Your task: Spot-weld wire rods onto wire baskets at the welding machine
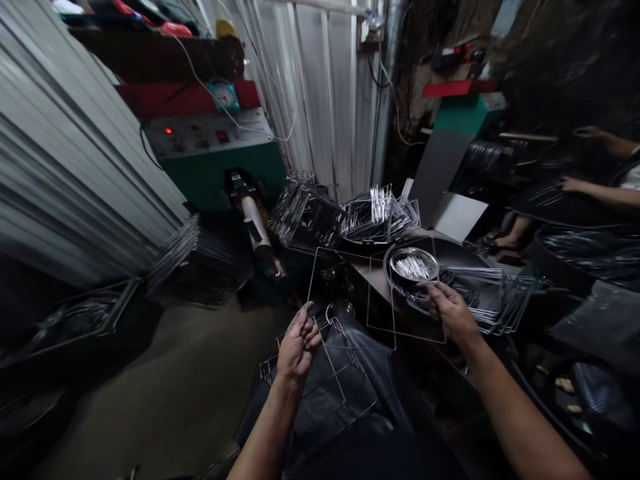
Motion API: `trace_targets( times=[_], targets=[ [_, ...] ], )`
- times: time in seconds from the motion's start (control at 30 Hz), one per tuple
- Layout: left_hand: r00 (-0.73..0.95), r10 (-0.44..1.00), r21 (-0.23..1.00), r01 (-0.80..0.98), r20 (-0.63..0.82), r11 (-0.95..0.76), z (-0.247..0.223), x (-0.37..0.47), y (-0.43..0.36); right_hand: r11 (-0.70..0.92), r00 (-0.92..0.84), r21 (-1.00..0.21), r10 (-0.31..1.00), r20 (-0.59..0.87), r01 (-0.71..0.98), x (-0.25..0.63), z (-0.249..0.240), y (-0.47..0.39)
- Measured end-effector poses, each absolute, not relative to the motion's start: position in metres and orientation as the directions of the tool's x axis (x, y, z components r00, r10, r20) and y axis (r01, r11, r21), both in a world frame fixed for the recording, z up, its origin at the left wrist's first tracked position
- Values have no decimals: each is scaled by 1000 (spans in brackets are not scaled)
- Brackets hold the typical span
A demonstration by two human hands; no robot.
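Held up above the lap [320,420], beside the near edge of the table [380,283]: a thin wire frame [369,293], showing as two overlapping rectangles. Impossible to tell whether joined or made of two separate bent pieces. Pinched at the left side by the left hand [299,340], with thumb and fingers together on the wire. Pinched at the right by the right hand [453,310], fingertips likewise together, apparently on the wire in front of the dish [415,251]. Lower down, lying tilted across the lap: a wire rack [335,372], seemingly gripped by neither hand.

On the table, near that same edge: the dish, round and loaded with small metal pieces [413,268]. Farther right along the table: a stack of bent wire frames [500,300]. Toward the far end: a heap of wire parts [380,207].

Likeliest trouble: snagging. With a corner so near the dish, could catch the rim and tip it, spilling the pieces over the table edge. Could also hook the rack and drag it off the lap, lying there loose. Held by fingertips alone, might twist, slip or bend out of square under an uneven pull. In such dim light, easy to misjudge the crossing of thin wires.
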State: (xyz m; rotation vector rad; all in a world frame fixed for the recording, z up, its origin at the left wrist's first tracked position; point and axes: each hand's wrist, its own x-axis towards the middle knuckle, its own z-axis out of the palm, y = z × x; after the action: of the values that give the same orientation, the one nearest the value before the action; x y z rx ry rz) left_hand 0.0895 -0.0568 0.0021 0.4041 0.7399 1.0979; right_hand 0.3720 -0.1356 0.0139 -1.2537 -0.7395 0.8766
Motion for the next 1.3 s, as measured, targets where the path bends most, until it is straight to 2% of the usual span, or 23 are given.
trace_targets(
  times=[0.17,0.3,0.47,0.63,0.73,0.87,0.97,1.13,1.3],
  targets=[
    [214,933,660,-661,-290,357,9,85,-60,201,671,-971,739,62,-132,439,20,-138],
    [131,963,727,-633,-236,264,24,70,-67,167,703,-954,709,-58,-248,476,0,-143],
    [-90,968,851,-500,-234,160,40,46,-81,91,585,-896,785,-205,-436,465,-30,-143],
    [-231,972,943,-330,-39,-40,40,16,-91,-31,453,-860,840,-299,-510,429,-51,-130],
    [-265,964,962,-256,26,-96,39,-4,-99,-53,370,-845,883,-289,-532,410,-60,-127],
    [-290,955,978,-175,55,-110,37,-17,-107,-16,257,-826,947,-193,-563,391,-59,-133],
    [-265,964,972,-223,9,-70,39,-8,-106,-14,207,-807,964,-169,-590,381,-48,-141],
    [-208,971,913,-406,-119,25,48,24,-103,29,171,-760,979,-108,-650,377,-36,-149],
    [-107,989,871,-489,-103,38,53,41,-103,44,155,-739,984,-83,-673,387,-44,-154]
  ],
)
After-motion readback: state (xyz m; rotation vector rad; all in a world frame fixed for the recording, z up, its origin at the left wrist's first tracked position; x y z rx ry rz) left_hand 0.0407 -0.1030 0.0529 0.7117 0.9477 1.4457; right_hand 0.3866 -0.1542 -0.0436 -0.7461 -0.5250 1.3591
